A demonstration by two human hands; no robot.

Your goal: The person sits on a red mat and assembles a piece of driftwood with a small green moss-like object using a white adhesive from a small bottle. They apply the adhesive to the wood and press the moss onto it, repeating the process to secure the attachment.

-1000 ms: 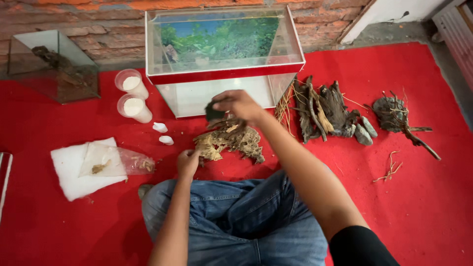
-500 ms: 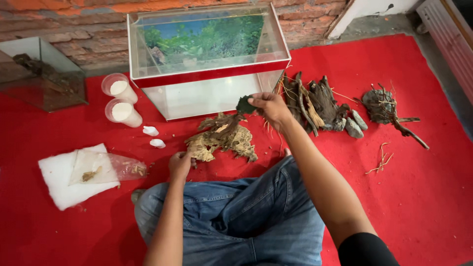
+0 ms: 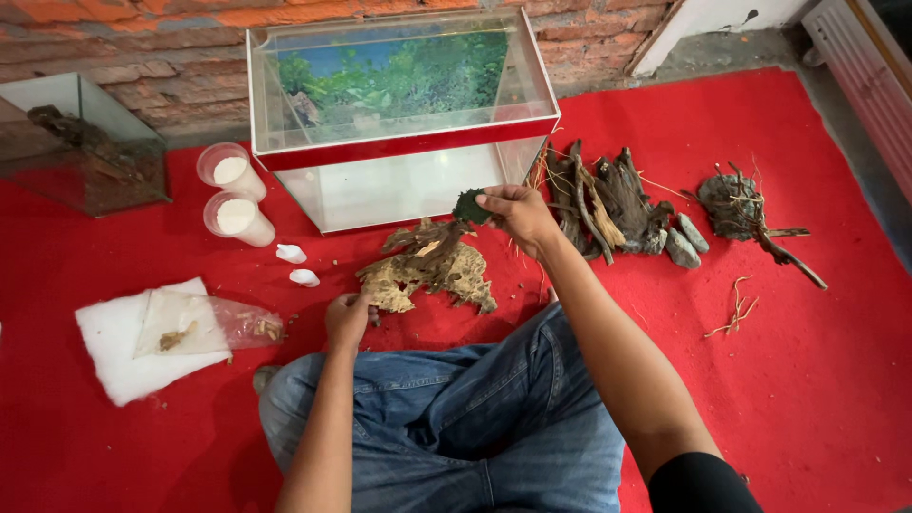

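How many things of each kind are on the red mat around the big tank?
Glass tanks: 2
White-filled cups: 2
Small white pieces: 2
Grey stones: 2
Driftwood clumps: 3
White pad: 1
Plastic bag: 1
Total: 13

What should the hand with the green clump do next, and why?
Probably lower the green clump onto the driftwood. The right hand holds it just above the wood's top, while the left hand grips the wood's lower edge.
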